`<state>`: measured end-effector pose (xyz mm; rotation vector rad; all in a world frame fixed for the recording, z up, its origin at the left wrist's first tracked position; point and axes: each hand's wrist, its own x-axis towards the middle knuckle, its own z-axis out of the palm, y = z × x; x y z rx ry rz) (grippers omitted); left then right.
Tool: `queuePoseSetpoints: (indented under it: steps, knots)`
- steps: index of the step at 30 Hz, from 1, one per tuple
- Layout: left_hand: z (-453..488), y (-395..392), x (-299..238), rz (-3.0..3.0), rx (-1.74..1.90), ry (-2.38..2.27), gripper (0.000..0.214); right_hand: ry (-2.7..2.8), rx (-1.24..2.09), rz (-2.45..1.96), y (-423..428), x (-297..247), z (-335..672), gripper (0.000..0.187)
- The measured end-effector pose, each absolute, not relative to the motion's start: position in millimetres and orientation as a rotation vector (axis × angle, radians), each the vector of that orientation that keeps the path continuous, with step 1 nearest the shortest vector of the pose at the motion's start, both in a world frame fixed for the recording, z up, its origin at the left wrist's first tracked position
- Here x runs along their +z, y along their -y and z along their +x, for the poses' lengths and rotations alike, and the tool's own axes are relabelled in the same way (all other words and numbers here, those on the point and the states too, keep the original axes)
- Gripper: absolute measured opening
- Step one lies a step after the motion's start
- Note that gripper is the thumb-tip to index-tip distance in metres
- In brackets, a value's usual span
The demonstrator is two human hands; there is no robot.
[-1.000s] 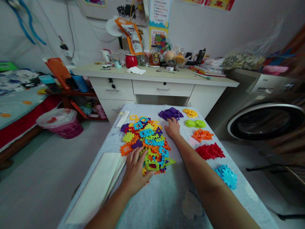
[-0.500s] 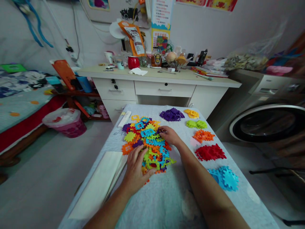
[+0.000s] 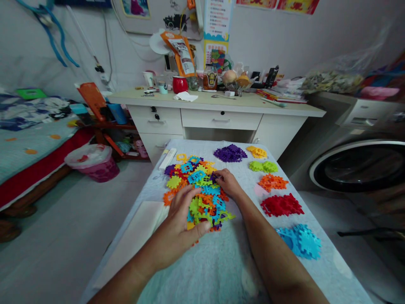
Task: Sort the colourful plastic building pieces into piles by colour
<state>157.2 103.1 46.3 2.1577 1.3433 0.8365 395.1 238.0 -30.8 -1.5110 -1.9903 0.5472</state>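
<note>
A heap of mixed plastic building pieces (image 3: 207, 202) with toothed edges, in several colours, lies in the middle of the cloth-covered table. My left hand (image 3: 182, 221) hovers over the heap's near left side, thumb and fingers apart, holding nothing. At the heap's right edge, my right hand (image 3: 227, 182) is closed on a purple toothed piece (image 3: 214, 177), partly hidden by its fingers. Single-colour piles lie along the right: purple (image 3: 230, 153), yellow (image 3: 256, 152), green (image 3: 263, 166), orange (image 3: 272, 182), red (image 3: 282, 205) and blue (image 3: 300, 240).
Folded white cloth or board (image 3: 136, 236) lies along the table's left side, with a small white box (image 3: 168, 159) beyond it. Past the far edge stands a desk (image 3: 218, 117) crowded with jars and cups. A washing machine (image 3: 360, 147) is at right, a pink bin (image 3: 95, 164) at left.
My left hand has risen slightly off the heap and its fingers have shifted right. My right hand stays by the purple piece, which shows more clearly. The view has shifted a little.
</note>
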Motion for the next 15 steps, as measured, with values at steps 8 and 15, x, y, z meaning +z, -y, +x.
queuePoseSetpoints:
  steps: [8, 15]
  knots:
    - [158.2, -204.9, 0.4, 1.563, 1.064, -1.835, 0.049, 2.076, 0.557, -1.440, -239.3, -35.2, 393.7, 0.057]
    - [159.0, -217.2, -34.9, 1.646, 1.102, -1.967, 0.048, 1.770, 0.600, -1.453, -246.0, -41.3, 402.5, 0.031]
